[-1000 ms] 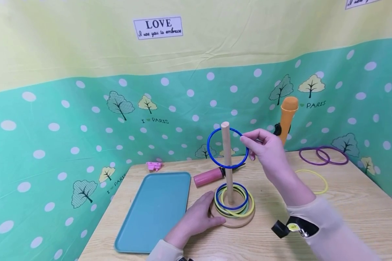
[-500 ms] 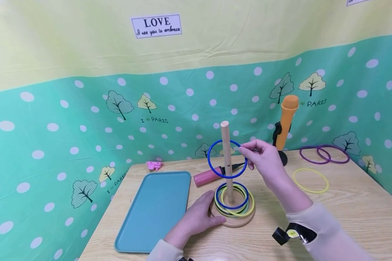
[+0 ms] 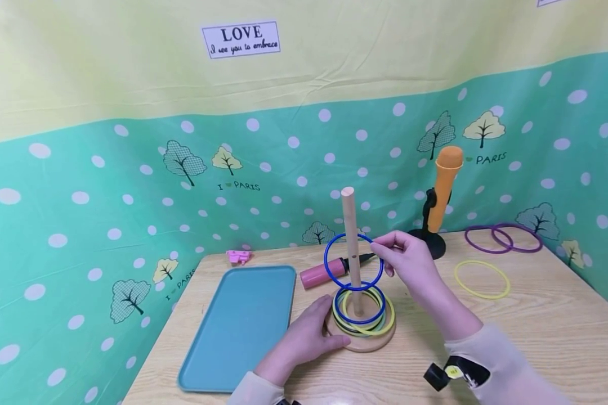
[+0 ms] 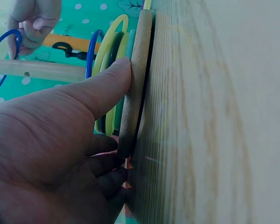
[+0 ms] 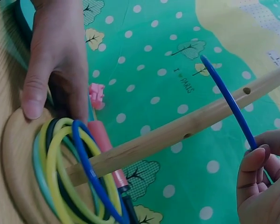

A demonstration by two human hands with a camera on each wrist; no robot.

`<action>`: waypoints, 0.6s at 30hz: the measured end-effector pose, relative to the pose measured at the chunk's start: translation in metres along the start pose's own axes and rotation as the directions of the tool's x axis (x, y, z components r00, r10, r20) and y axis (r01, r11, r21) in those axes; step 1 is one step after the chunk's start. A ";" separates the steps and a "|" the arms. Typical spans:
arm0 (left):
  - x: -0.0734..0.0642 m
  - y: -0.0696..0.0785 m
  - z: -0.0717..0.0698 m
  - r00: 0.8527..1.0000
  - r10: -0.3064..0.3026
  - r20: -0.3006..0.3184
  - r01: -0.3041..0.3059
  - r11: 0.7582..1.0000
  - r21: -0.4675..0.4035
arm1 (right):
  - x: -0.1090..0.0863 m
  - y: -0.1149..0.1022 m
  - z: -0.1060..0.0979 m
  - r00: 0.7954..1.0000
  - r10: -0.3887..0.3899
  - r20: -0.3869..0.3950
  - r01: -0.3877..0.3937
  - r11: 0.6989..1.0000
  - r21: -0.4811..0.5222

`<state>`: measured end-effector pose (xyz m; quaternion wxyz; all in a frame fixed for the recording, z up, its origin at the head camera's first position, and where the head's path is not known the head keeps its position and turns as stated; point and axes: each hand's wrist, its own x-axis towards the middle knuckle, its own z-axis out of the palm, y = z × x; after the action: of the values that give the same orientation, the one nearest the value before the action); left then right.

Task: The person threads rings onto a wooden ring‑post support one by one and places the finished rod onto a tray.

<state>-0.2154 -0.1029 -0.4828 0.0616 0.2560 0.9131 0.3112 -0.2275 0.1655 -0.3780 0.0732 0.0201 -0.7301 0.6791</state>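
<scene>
Between thumb and fingertips, my right hand pinches a blue ring. That ring encircles the upright wooden post, partway down it and above the stack. At the bottom, several yellow, green, dark and blue rings lie loosely stacked around the post on the round wooden base. My left hand holds the base at its left edge, thumb on top by the rings. In the left wrist view its other fingers bend at the rim of the disc, partly hidden by the palm.
A blue-green tray lies on the left. Behind the post are a pink pump-like cylinder and a small pink toy. An orange microphone stands at the back right, near two purple rings and a yellow ring.
The blue ring in my right hand has moved down along the post, from near its top to just above the stack. My left hand stays on the base.
</scene>
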 end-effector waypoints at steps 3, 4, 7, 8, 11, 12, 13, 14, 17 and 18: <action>0.001 -0.001 0.001 1.000 -0.010 0.004 0.010 1.000 0.001 | -0.001 0.005 -0.001 1.000 0.016 0.004 -0.016 1.000 -0.015; 0.001 -0.001 0.001 1.000 -0.013 0.006 0.013 1.000 0.003 | -0.001 0.007 -0.002 1.000 0.022 0.006 -0.022 1.000 -0.022; 0.001 -0.002 0.002 1.000 -0.014 0.012 0.015 1.000 -0.001 | -0.001 0.013 -0.003 0.999 0.041 0.012 -0.040 0.997 -0.058; 0.001 -0.002 0.002 1.000 -0.011 0.010 0.011 1.000 -0.001 | -0.002 0.015 -0.004 0.999 0.047 0.014 -0.046 0.997 -0.069; 0.002 -0.002 0.001 1.000 -0.007 0.012 0.008 1.000 -0.013 | -0.002 0.020 -0.005 0.997 0.070 0.018 -0.068 0.993 -0.096; 0.002 -0.002 0.001 1.000 -0.005 0.011 0.005 1.000 -0.016 | -0.002 0.022 -0.006 0.997 0.076 0.019 -0.074 0.992 -0.098; 0.002 -0.002 0.001 1.000 -0.002 0.010 0.002 1.000 -0.018 | -0.002 0.023 -0.006 0.996 0.084 0.020 -0.081 0.992 -0.102; 0.002 -0.002 0.001 1.000 -0.003 0.011 0.003 1.000 -0.020 | -0.002 0.025 -0.006 0.996 0.091 0.020 -0.088 0.991 -0.105; 0.003 -0.002 0.000 1.000 -0.001 0.010 0.001 1.000 -0.018 | -0.002 0.029 -0.007 0.994 0.111 0.021 -0.108 0.987 -0.116; 0.003 -0.002 0.000 1.000 -0.003 0.010 0.003 1.000 -0.017 | -0.001 0.031 -0.007 0.993 0.118 0.024 -0.114 0.986 -0.123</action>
<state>-0.2189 -0.1026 -0.4840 0.0686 0.2559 0.9105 0.3175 -0.2296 0.1747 -0.4082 0.0234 -0.0163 -0.7709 0.6363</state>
